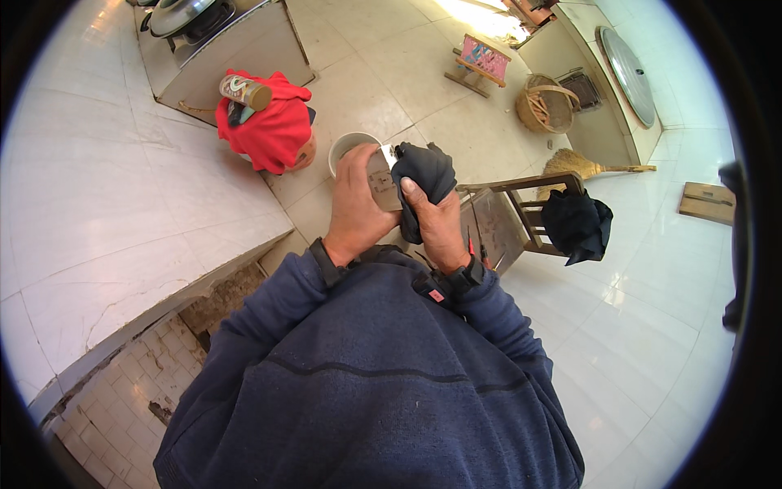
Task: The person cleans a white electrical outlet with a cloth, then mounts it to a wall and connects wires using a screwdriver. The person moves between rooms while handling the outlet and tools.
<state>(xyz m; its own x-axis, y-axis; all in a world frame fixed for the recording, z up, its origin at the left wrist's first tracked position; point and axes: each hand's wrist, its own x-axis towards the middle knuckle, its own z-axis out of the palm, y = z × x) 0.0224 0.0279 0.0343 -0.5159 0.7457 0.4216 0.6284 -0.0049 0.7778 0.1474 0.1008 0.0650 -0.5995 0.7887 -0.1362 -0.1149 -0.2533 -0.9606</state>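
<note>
The left hand [358, 204] was curled round a pale flat-sided thing [381, 181], fingers along its far side and thumb near its lower edge, apparently to steady it; the pictures did not show what it was. The right hand [437, 224] was clenched on a bunched black cloth [428, 175], its thumb laid over the folds, likely to keep the loose fabric gathered. Thing and cloth met in front of the chest, the cloth just to the right, probably so both stayed within easy reach and sight. Beyond them, a pale bucket [345, 147] stood on the tiled floor [366, 90]. A second dark cloth [578, 224] hung over the back of a wooden chair [521, 186], perhaps to keep it off the floor, and red-handled tools [471, 243] lay at the seat, near the right hand. To the left, a red cloth [277, 122] covered a support, and a gold-lidded jar [255, 96] rested on it, seemingly on its side. As for writing, the jar's brown label bore large pale lettering, turned partly away; the pale thing carried dark marks too unclear to read, and the right wrist's black band [425, 285] had a small reddish patch.
</note>
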